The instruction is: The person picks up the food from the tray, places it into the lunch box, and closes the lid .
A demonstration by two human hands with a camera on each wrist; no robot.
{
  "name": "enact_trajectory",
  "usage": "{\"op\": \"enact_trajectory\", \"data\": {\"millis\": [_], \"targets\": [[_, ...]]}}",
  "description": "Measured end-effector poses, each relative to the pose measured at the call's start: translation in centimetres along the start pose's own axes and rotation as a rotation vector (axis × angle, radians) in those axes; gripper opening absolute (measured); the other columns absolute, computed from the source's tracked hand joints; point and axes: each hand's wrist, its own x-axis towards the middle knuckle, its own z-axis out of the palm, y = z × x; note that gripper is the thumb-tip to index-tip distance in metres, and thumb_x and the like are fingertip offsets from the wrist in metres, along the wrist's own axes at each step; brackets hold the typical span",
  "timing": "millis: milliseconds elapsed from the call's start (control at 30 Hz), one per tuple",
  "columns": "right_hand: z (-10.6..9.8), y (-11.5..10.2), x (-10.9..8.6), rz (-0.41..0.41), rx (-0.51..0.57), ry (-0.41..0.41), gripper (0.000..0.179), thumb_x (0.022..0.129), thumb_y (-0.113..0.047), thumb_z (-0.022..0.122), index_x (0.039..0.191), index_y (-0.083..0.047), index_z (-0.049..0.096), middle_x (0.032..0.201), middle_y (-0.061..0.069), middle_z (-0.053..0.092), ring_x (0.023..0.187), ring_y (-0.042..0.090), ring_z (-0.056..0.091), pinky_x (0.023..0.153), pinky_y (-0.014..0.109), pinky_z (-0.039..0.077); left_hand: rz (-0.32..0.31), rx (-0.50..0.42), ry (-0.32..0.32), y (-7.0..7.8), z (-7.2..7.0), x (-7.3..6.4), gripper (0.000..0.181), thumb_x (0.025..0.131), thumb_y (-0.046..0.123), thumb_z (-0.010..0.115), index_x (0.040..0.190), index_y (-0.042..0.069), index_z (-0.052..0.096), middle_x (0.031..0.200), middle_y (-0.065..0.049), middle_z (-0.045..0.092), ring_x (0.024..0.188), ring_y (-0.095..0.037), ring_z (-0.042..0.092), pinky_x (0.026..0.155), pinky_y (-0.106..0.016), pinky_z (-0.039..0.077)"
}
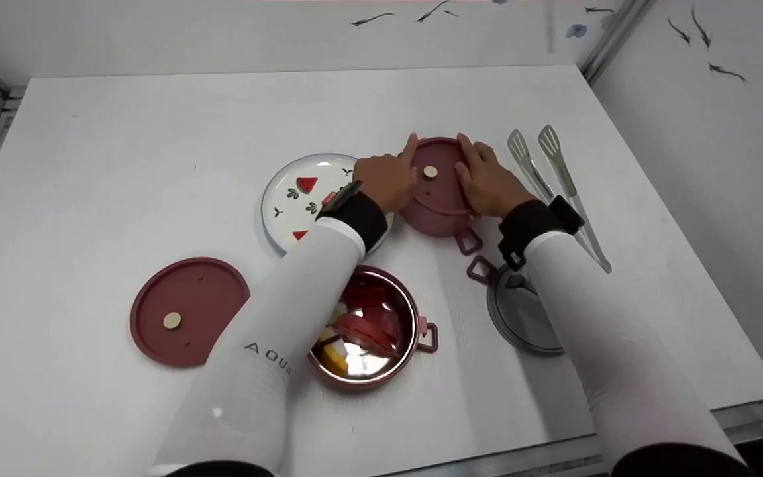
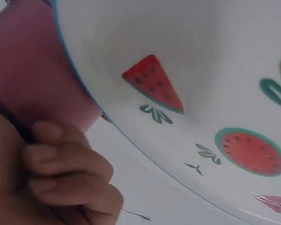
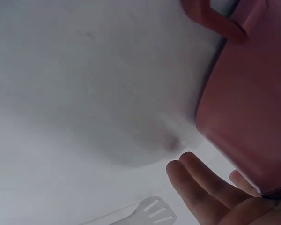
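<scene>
Beyond the middle of the table stands a dusky-pink pot (image 1: 431, 225), its matching lid (image 1: 444, 189) with a pale round knob on top. My left hand (image 1: 387, 180) holds the lid's left edge, index finger stretched along the rim; the left wrist view shows its other fingers curled beside the pot. At the opposite edge my right hand (image 1: 493, 185) grips the lid, thumb on top and index finger at the rim. Two more right fingers (image 3: 199, 185) extend past the pot in the right wrist view. A watermelon-patterned plate (image 1: 282, 179) lies just left of the pot, partly under my left wrist.
Nearer me is an open pot (image 1: 414, 311) with red and yellow pieces inside. Another pink lid (image 1: 189, 285) lies on the left. A grey round pan (image 1: 514, 315) is partly under my right forearm. Two slotted turners (image 1: 527, 159) lie on the right.
</scene>
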Motion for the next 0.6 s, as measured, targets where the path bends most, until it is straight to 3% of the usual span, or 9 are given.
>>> {"op": "enact_trajectory", "data": {"millis": [67,133,300,433,600], "targets": [[-0.2,0.1,0.3,-0.007,0.004,0.003,0.061,0.109,-0.035,0.020,0.161,-0.013,-0.002,0.163,0.025,0.011,0.139,0.049,0.039,0.115,0.057,0.035,0.003,-0.017,-0.031,-1.1,-1.6,-0.6,0.061,0.108,0.043,0.028,0.162,0.021,0.012,0.095,-0.014,0.070,0.093,-0.030,0.068,0.079,-0.042,0.055],[-0.5,0.4,0.6,-0.005,0.006,0.005,0.061,0.109,-0.036,0.020,0.161,-0.014,-0.002,0.163,0.025,0.011,0.140,0.049,0.038,0.115,0.057,0.034,-0.008,-0.064,-0.044,-2.8,-3.4,-1.6,0.061,0.107,0.048,0.027,0.161,0.023,0.016,0.109,-0.016,0.070,0.107,-0.032,0.066,0.089,-0.046,0.053],[-1.8,1.4,1.0,0.014,0.001,0.010,0.062,0.109,-0.040,0.017,0.161,-0.016,-0.005,0.163,0.025,0.010,0.141,0.050,0.035,0.116,0.059,0.032,-0.097,-0.172,-0.009,-9.4,-6.7,-5.9,0.050,0.107,0.040,0.035,0.153,0.020,0.039,0.128,-0.012,0.066,0.122,-0.032,0.059,0.098,-0.051,0.048],[-2.5,2.3,0.7,0.030,0.002,0.021,0.062,0.108,-0.040,0.016,0.161,-0.016,-0.006,0.162,0.027,0.010,0.139,0.053,0.036,0.115,0.061,0.031,-0.165,-0.213,-0.004,-15.4,-6.6,-10.8,0.046,0.106,0.033,0.038,0.147,0.015,0.047,0.116,-0.015,0.065,0.103,-0.032,0.060,0.085,-0.050,0.049],[-2.6,3.4,0.0,0.055,0.012,0.019,0.063,0.108,-0.042,0.015,0.161,-0.016,-0.007,0.161,0.028,0.011,0.138,0.055,0.036,0.116,0.062,0.030,-0.212,-0.224,-0.127,-20.8,-4.4,-16.0,0.050,0.106,0.036,0.041,0.148,0.009,0.044,0.127,-0.023,0.060,0.113,-0.039,0.058,0.089,-0.056,0.049]]}}
